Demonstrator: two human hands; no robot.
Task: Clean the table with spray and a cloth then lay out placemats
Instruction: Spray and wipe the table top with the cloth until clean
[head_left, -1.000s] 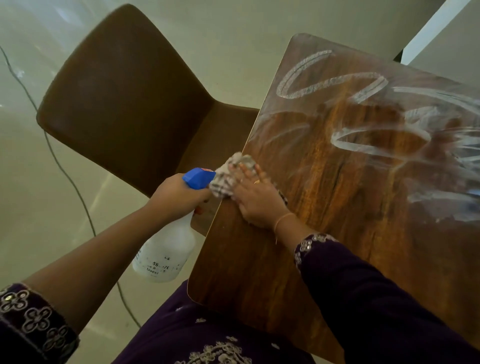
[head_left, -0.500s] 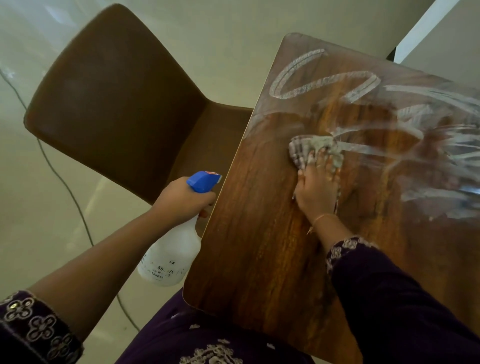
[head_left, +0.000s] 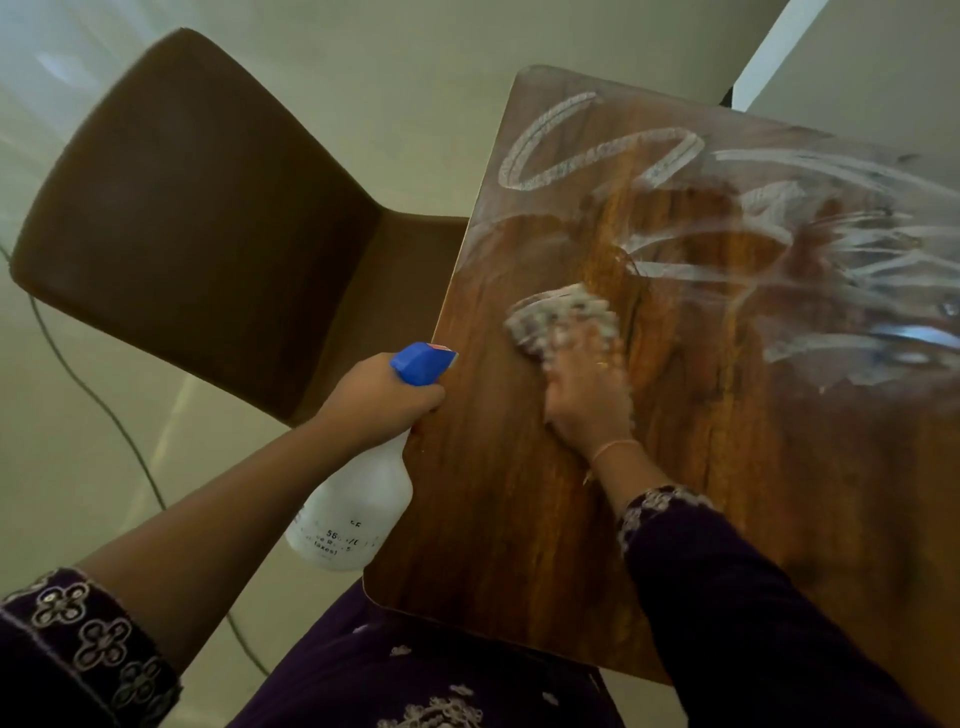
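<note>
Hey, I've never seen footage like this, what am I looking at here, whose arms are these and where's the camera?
There is no machine here. A person wears a camera on the head, and it looks down at their own arms. The left hand grips a spray bottle with a blue nozzle, held beside the table's edge. The right hand, which is blurred, presses a cloth onto the wooden table. The table's far part shows white streaks, likely spray. A brown chair stands at the table's left side.

One table (head_left: 519, 519), one chair (head_left: 208, 208), one spray bottle (head_left: 353, 514) and one cloth (head_left: 561, 317).
</note>
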